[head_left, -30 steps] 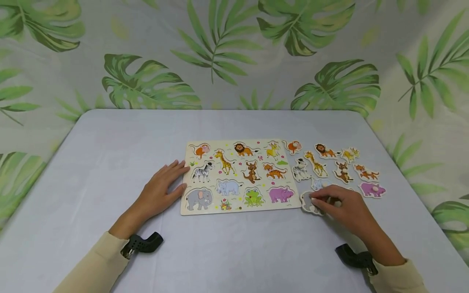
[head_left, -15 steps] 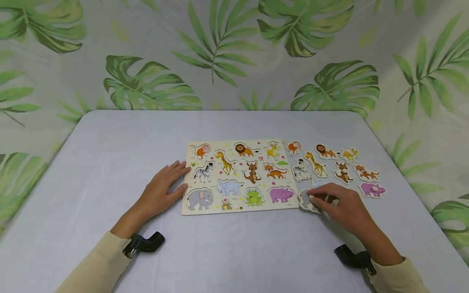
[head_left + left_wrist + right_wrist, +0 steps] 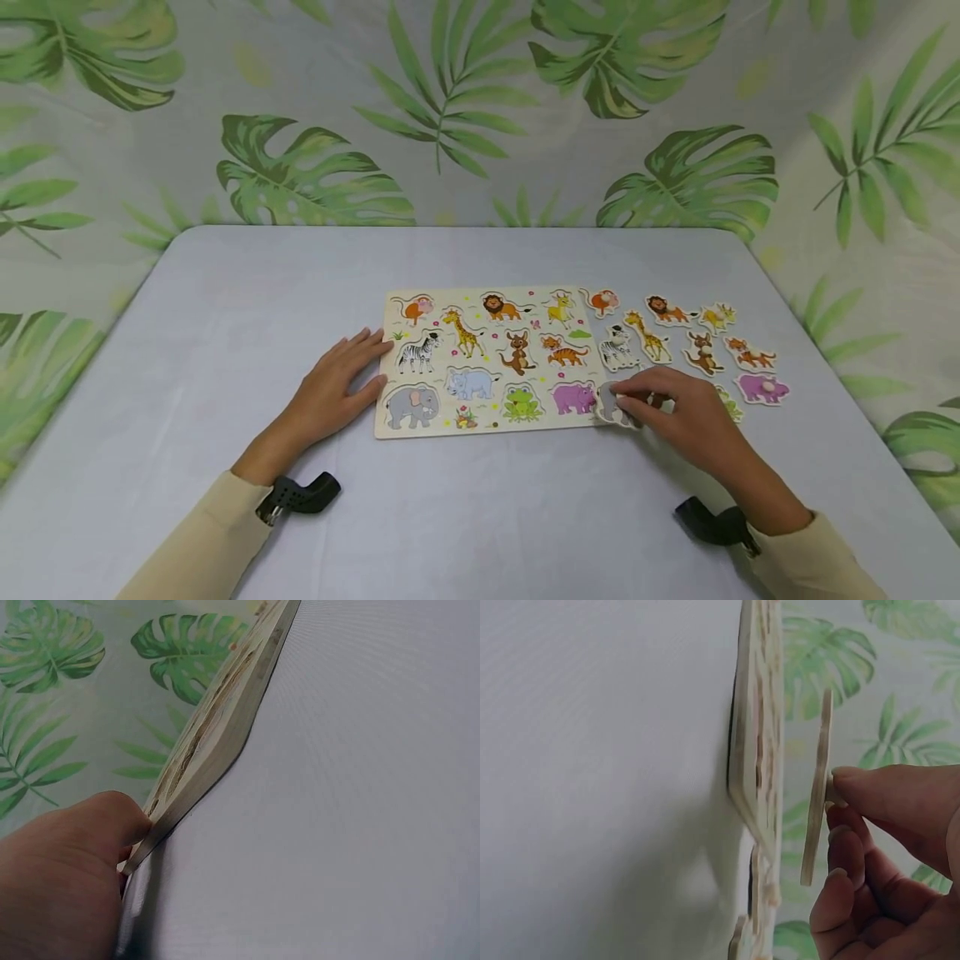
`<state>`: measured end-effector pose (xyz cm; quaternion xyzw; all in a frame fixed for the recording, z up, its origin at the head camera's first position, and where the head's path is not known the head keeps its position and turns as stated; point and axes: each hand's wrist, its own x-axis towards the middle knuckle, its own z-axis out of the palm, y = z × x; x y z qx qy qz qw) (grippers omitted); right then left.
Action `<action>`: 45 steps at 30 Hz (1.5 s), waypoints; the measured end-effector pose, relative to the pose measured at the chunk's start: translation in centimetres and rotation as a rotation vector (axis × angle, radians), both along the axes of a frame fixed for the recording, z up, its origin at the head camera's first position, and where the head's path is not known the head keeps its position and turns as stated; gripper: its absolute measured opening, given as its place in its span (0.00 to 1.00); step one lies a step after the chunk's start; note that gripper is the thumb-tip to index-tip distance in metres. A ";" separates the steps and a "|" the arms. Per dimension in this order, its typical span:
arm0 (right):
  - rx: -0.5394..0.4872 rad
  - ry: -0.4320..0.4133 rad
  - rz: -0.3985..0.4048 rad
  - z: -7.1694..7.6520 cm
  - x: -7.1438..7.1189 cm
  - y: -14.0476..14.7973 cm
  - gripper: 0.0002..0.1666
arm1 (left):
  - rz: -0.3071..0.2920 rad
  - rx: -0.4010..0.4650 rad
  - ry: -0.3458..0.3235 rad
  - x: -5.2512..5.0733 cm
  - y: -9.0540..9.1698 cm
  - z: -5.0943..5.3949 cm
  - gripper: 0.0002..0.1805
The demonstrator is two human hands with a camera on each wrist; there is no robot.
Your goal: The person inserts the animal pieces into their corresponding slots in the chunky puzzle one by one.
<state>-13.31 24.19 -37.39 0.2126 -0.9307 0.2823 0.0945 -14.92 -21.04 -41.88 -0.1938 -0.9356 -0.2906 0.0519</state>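
Note:
A wooden animal puzzle board (image 3: 480, 432) lies mid-table, printed with animals in shallow recesses. My left hand (image 3: 322, 400) rests at its left edge, fingers fairly straight, thumb and fingertips touching the side; the left wrist view shows the thumb (image 3: 112, 817) against the board's edge. With thumb and fingers, my right hand (image 3: 693, 417) pinches the small knob on a grey elephant puzzle piece (image 3: 609, 403). In the right wrist view the elephant piece (image 3: 817, 802) is seen edge-on, held up off the table. It overlaps the board's lower right corner in the head view.
Right of the board lie loose knobbed pieces: a monkey (image 3: 602, 302), lion (image 3: 667, 310), zebra (image 3: 618, 346), giraffe (image 3: 647, 336), kangaroo (image 3: 702, 352), tiger (image 3: 750, 353), hippo (image 3: 761, 388), yellow antelope-like animal (image 3: 717, 317) and partly covered frog (image 3: 729, 404). A white cloth covers the table (image 3: 480, 517).
My right hand has lifted the elephant piece and moved left with it, from beside the board to over its lower right corner. The frog piece shows more now. The left hand stays at the board's edge.

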 end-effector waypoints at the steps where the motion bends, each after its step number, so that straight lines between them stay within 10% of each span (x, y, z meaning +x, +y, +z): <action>1: -0.004 0.003 0.003 0.1 0.0 -0.2 0.13 | -0.003 0.000 0.002 0.0 0.0 0.0 0.28; 45: -0.128 -0.003 0.243 1.4 -2.1 -8.2 0.10 | -0.005 0.009 -0.005 -0.1 0.0 0.0 0.28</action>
